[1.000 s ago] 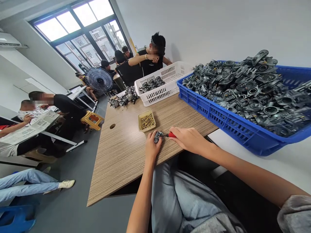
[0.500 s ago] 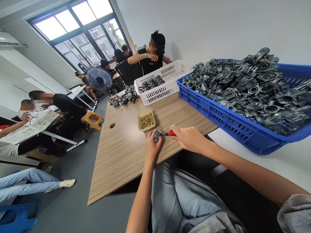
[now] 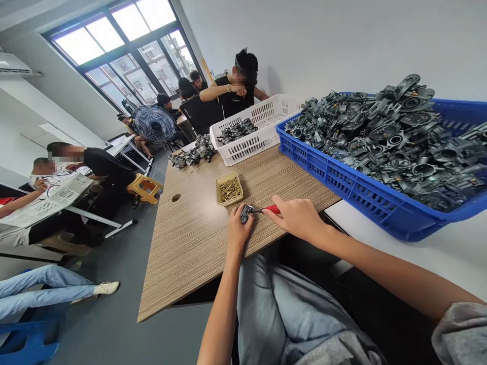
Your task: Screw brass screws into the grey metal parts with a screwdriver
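Near the table's front edge, my left hand is closed around a small grey metal part, which looks like the cast carburetor parts heaped in the crate. My right hand grips the red handle of a screwdriver. Its dark shaft points left and its tip meets the metal part; the exact contact point is too small to make out. Just beyond my left hand stands a small yellowish tray of brass-coloured screws.
A blue crate heaped with metal parts stands at the right. Behind the tray are a white basket and a pile of metal parts. A co-worker sits across the table. A round hole pierces the tabletop.
The fingers of my right hand have shifted on the red handle, with the thumb now lower and more extended. My left hand and the metal part stay in place.
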{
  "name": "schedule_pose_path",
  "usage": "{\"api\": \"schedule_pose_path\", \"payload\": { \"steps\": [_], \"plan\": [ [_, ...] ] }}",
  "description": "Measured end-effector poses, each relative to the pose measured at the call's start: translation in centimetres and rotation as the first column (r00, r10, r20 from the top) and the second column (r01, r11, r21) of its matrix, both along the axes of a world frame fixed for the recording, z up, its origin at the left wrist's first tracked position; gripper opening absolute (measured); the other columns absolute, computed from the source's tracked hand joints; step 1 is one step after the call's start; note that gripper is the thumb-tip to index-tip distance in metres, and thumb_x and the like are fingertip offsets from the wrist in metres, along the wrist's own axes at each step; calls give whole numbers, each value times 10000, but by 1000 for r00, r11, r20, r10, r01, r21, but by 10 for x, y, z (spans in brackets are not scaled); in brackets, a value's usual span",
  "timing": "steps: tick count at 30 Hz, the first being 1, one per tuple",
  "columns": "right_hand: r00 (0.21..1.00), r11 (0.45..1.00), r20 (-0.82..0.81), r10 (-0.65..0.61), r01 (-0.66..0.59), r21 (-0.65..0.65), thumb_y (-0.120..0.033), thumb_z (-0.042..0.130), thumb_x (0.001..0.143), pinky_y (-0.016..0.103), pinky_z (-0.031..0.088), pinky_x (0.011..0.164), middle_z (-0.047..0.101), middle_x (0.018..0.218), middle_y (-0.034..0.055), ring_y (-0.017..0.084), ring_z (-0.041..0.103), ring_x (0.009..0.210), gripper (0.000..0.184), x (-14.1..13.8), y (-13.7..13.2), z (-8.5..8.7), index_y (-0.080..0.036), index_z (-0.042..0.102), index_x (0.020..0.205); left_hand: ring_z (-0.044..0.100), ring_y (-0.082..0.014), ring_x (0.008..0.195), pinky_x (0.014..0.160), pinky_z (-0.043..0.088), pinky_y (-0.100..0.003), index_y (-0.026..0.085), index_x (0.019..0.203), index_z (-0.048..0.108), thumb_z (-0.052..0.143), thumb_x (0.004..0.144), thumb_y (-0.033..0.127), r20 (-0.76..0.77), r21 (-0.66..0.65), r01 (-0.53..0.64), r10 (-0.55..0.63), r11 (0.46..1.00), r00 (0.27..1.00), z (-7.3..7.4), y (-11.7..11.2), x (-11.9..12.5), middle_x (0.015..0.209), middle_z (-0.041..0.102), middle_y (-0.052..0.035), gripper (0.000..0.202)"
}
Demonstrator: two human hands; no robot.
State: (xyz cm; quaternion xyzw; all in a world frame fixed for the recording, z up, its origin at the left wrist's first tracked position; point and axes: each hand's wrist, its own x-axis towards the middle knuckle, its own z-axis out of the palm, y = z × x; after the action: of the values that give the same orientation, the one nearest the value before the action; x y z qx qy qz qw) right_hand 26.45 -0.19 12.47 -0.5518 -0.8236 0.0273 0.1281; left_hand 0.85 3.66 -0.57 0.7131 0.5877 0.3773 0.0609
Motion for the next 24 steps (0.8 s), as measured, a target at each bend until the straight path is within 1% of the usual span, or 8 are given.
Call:
{"api": "schedule_pose_path", "payload": {
  "steps": [4, 7, 9, 12, 14, 16, 20, 24],
  "plan": [
    [998, 997, 25, -66, 67, -43, -674, 370, 1194, 313, 424, 721, 845, 904, 179, 344, 843, 937, 593, -1, 1, 2, -175, 689, 1164, 737, -290, 1184, 1098, 598, -451, 226, 1430, 710, 662, 1065, 317, 5, -2, -8, 8, 1000, 1000, 1, 0, 0, 1268, 738, -120, 379],
    [998, 996, 31, -61, 63, -58, -676, 373, 1194, 323, 444, 727, 843, 925, 182, 362, 845, 956, 579, 2, 3, 5, -178, 668, 1175, 742, -290, 1179, 1096, 599, -448, 225, 1429, 713, 658, 1066, 320, 15, -6, -14, 14, 1000, 1000, 1, -1, 0, 1268, 739, -121, 380],
    [1000, 998, 2, -11, 11, -58, -649, 427, 1193, 324, 447, 726, 846, 959, 166, 363, 844, 963, 516, 6, 5, 6, -180, 634, 1247, 743, -292, 1182, 1097, 599, -448, 225, 1429, 713, 660, 1063, 323, 20, -3, -15, 15, 1000, 1000, 0, -1, 0, 1266, 738, -121, 382],
    [983, 985, -95, 160, -165, -58, -515, 559, 1181, 309, 439, 726, 850, 1075, 122, 326, 839, 1008, 369, 14, 6, 7, -198, 554, 1370, 739, -291, 1183, 1097, 600, -449, 236, 1429, 713, 672, 1053, 320, 21, 5, -18, 18, 1000, 1000, -1, -1, 0, 1258, 736, -116, 387],
    [947, 955, -151, 282, -293, -53, -380, 574, 1179, 302, 427, 724, 838, 1144, 96, 296, 830, 1043, 278, 18, 6, 8, -214, 518, 1395, 737, -288, 1179, 1095, 602, -446, 239, 1429, 713, 680, 1044, 307, 20, 9, -19, 18, 1000, 1000, -1, -1, 0, 1249, 735, -112, 393],
    [916, 926, -173, 361, -375, -52, -278, 540, 1177, 303, 411, 717, 822, 1197, 90, 275, 819, 1053, 189, 20, 5, 8, -220, 516, 1356, 738, -283, 1173, 1091, 603, -439, 237, 1430, 711, 681, 1034, 287, 19, 10, -17, 17, 1000, 1000, -1, -1, 0, 1248, 734, -111, 400],
    [901, 906, -154, 406, -419, -59, -196, 517, 1161, 312, 379, 697, 801, 1258, 99, 255, 806, 1032, 92, 19, 3, 9, -222, 522, 1248, 738, -276, 1164, 1083, 603, -430, 228, 1435, 706, 674, 1028, 268, 20, 15, -8, 7, 1000, 1000, -1, -1, 0, 1256, 731, -115, 410],
    [931, 934, -120, 344, -353, -56, -221, 496, 1184, 318, 321, 649, 822, 1147, 94, 260, 815, 996, 67, 15, 3, 10, -212, 517, 1248, 736, -283, 1169, 1087, 602, -442, 228, 1440, 704, 680, 1039, 298, 22, 14, -7, 7, 1000, 1000, -1, -1, 0, 1253, 731, -117, 408]
  ]
}}
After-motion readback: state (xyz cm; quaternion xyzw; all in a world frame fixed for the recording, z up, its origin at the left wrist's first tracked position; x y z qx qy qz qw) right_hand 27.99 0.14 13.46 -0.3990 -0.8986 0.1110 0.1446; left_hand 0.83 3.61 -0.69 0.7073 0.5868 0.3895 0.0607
